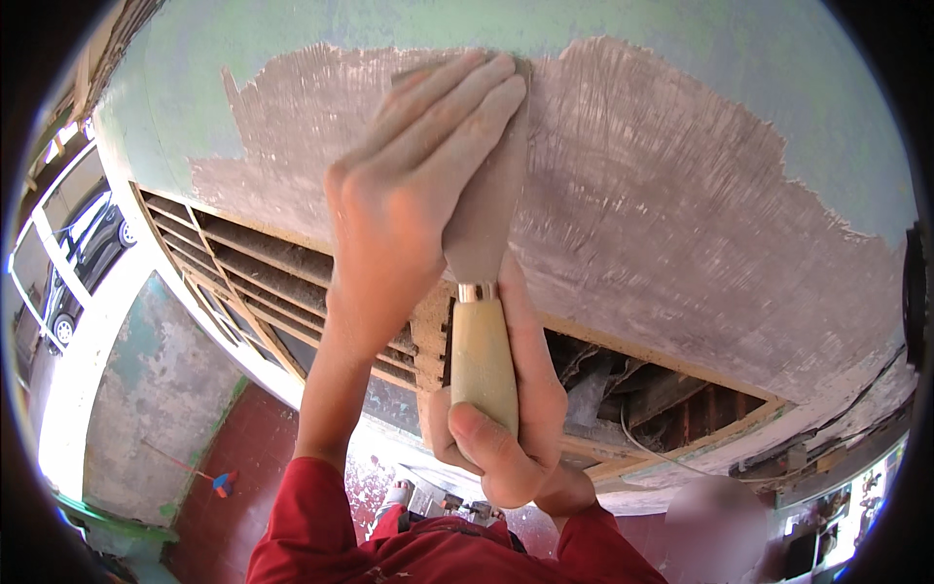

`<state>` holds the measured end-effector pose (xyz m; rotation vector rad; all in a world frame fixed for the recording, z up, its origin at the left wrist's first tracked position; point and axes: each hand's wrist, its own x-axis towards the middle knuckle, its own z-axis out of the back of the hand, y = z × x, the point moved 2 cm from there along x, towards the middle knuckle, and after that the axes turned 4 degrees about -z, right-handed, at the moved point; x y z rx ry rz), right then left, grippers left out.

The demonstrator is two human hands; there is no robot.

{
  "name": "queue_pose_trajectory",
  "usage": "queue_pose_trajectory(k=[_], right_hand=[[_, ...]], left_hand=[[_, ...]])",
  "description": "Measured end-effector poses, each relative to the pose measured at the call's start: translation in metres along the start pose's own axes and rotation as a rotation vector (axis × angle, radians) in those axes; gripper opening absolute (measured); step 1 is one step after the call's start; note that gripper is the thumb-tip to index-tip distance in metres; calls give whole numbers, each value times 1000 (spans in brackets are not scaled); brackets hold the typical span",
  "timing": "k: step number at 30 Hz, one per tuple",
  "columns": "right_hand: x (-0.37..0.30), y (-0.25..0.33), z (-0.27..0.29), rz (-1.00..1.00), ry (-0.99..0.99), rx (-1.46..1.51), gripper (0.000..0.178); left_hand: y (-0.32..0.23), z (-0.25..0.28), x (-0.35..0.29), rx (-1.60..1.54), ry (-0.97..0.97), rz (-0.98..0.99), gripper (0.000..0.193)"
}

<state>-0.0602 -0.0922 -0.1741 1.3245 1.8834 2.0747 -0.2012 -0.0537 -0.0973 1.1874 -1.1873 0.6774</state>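
A scraper [484, 355] with a pale wooden handle and a wide, dusty metal blade points away from me against a wall. Around the lower handle my right hand [530, 414] is closed, thumb across the front and index finger stretched up along the side. My left hand [394, 195] lies over the blade, its fingers straight and pressing near the far edge. Beneath the blade is a rough, greyish-brown stripped patch [662, 195] with fine scratches. Green paint [827, 107] borders it with a ragged edge, and the blade's end sits close to that border.
Below the patch are a wooden louvred vent [263, 263] at left and a framed opening [671, 389] at right. A thin cable [654, 446] hangs across the latter. Lower left are a stained low wall [146, 399], red floor [248, 428] and a broom [222, 484]. A car [92, 248] stands outside.
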Motion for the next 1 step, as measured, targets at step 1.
queue_pose_trajectory(k=[1], right_hand=[[-1,-1,0,-9,-5,2,95]], left_hand=[[4,-1,6,-4,-5,-1,34]])
